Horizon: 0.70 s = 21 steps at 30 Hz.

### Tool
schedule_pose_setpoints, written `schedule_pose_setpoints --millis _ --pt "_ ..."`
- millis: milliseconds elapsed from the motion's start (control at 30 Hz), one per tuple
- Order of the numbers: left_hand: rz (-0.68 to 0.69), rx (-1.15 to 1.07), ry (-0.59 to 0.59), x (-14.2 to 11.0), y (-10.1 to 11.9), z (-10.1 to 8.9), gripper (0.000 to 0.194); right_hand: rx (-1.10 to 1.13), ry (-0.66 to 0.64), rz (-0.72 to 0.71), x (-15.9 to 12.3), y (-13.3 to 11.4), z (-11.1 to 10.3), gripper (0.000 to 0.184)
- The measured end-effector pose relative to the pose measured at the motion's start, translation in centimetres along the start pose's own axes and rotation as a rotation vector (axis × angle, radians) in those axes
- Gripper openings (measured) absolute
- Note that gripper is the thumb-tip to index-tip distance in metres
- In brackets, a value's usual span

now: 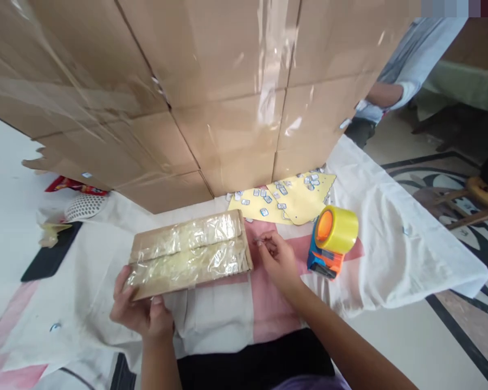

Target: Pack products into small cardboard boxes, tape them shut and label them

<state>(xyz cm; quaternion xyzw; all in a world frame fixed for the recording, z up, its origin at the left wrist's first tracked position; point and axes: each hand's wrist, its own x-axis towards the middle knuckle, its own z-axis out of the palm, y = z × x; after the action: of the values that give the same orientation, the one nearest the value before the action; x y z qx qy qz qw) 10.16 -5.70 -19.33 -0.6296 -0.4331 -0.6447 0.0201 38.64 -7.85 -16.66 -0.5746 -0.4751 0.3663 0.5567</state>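
Observation:
A small flat cardboard box (189, 253), wrapped in clear tape, lies on a white cloth (390, 254) in front of me. My left hand (140, 311) grips its near left corner, thumb on top. My right hand (277, 260) hovers just past the box's right end, its fingertips pinched together on something I cannot make out. A tape dispenser (331, 241), orange and blue with a yellow tape roll, stands on the cloth to the right of my right hand.
A wall of large taped cardboard boxes (211, 92) rises right behind the small box. Yellow sheets (296, 208) with several small silver pieces lie at its base. A black pad (51, 255) and red packet (75, 186) lie left. Another person's sleeve and arm (402, 76) show at upper right.

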Motion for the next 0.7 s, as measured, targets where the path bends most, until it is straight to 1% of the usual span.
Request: schedule_pose_setpoints --millis 100,133,167,333,433,600,667,700 --pt "0.030 0.071 0.040 0.4 0.1 0.4 0.040 -0.080 0.085 -0.185 -0.7 -0.2 0.3 0.012" --pt "0.042 0.084 0.048 0.5 0.2 0.5 0.040 -0.075 0.099 -0.229 -0.7 -0.3 0.3 0.013" --pt "0.056 0.085 0.054 0.7 0.3 0.7 0.040 -0.058 0.100 -0.241 -0.6 -0.3 0.4 0.014" --pt "0.106 -0.026 0.079 1.6 1.5 1.8 0.045 0.053 0.065 -0.129 -0.2 0.0 0.9 0.014" --pt "0.119 -0.029 0.044 2.0 1.9 2.2 0.046 0.072 0.057 -0.143 -0.3 -0.1 1.0 0.015" --pt "0.164 -0.027 0.009 2.0 1.5 2.3 0.049 0.115 0.002 -0.233 -0.6 -0.5 1.1 0.018" --pt "0.137 0.020 0.020 1.6 1.4 1.8 0.047 0.141 -0.029 -0.228 -0.9 -0.3 1.1 0.022" --pt "0.098 0.042 -0.032 1.4 1.3 1.4 0.049 0.148 -0.049 -0.214 -1.0 -0.1 1.1 0.026"
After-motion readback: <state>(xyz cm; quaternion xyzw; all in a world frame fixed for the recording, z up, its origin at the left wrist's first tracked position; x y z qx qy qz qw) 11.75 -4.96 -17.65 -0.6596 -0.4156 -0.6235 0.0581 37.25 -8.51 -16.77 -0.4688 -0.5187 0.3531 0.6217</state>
